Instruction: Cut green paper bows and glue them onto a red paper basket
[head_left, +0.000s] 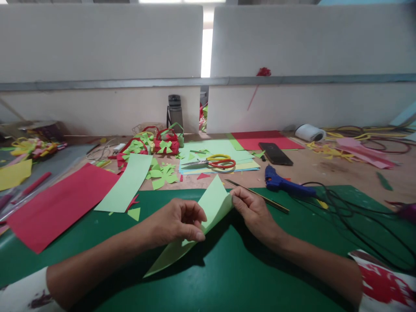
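Observation:
A sheet of light green paper [212,203], partly folded over, is held slanted above the green mat [221,277]. At its right end, my right hand [255,212] pinches a corner between thumb and fingers. My left hand [180,221] is curled at the middle of the sheet, thumb and fingertips on its near edge; the left end droops toward the mat. Just behind the sheet lie scissors [224,162] with yellow and orange handles. A pencil [269,200] rests beside my right hand.
Red paper [61,208] and a pale green strip [128,184] lie left. Green paper cutouts [162,173] and small red baskets [165,145] sit behind. A blue glue gun [286,183] with its cord, a phone [275,154] and a bottle [175,113] are farther back.

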A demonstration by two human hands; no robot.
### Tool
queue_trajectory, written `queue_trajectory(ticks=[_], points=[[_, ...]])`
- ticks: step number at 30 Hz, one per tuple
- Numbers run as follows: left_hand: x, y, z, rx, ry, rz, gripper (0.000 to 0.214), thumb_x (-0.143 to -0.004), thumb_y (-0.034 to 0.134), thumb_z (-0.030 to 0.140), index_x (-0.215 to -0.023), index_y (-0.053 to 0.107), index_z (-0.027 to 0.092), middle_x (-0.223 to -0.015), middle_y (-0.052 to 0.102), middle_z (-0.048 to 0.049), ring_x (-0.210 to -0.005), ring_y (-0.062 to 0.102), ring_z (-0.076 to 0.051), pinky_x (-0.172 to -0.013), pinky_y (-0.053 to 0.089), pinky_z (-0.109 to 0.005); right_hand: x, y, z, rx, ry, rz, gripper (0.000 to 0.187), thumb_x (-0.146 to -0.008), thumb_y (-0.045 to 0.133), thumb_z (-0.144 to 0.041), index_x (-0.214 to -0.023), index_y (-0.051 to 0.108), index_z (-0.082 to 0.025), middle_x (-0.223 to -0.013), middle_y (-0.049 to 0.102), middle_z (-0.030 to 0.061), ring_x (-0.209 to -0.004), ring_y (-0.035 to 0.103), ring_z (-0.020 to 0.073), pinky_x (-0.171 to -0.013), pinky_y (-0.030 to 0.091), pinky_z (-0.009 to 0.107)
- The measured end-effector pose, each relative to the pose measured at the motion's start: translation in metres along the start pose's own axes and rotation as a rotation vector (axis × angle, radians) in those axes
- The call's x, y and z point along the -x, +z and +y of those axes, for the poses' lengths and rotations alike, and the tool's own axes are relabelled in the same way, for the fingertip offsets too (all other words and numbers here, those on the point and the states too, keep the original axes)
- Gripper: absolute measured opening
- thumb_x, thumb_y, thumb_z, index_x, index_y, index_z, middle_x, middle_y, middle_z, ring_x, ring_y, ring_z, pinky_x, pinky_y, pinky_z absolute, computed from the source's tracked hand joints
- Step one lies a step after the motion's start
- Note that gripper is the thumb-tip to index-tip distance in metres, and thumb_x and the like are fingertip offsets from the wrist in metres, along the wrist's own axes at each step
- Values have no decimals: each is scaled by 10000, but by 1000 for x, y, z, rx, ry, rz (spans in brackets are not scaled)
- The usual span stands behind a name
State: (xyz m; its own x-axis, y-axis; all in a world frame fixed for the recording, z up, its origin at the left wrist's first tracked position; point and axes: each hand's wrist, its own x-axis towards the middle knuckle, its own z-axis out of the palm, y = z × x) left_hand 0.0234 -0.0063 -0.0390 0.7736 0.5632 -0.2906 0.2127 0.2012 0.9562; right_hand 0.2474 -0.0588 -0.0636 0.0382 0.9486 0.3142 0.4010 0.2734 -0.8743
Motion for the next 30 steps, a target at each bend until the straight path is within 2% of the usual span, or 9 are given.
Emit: queue_trajectory(ticks=[13, 21, 30], points=[[-3, -4, -4, 20, -14, -17, 340, -559, 805, 236, -812, 600, 141, -659, 609, 36, -565, 504, -87, -536, 373, -215, 1, 0, 0, -13, 5, -4, 231, -901, 458, -348, -730, 511, -202, -649, 439, -35, -598, 396, 134, -555, 344, 263], [-5, -7, -5, -34, -13, -64, 329, -565, 796, 245, -809, 599, 144, -651, 603, 40, -554, 499, -85, -540, 368, -219, 1, 0, 0, -12, 1, -5, 239, -894, 461, -355, -720, 514, -202, -641, 446, -36, -592, 402, 132, -550, 349, 259], [-4, -8, -5, -92, -5, -56, 303, -576, 784, 264, -791, 604, 150, -658, 592, 41, -575, 491, -89, -564, 364, -220, 0, 0, -1, -11, -1, -15, 236, -900, 447, -352, -728, 513, -205, -636, 439, -40, -582, 394, 132, -541, 337, 262]])
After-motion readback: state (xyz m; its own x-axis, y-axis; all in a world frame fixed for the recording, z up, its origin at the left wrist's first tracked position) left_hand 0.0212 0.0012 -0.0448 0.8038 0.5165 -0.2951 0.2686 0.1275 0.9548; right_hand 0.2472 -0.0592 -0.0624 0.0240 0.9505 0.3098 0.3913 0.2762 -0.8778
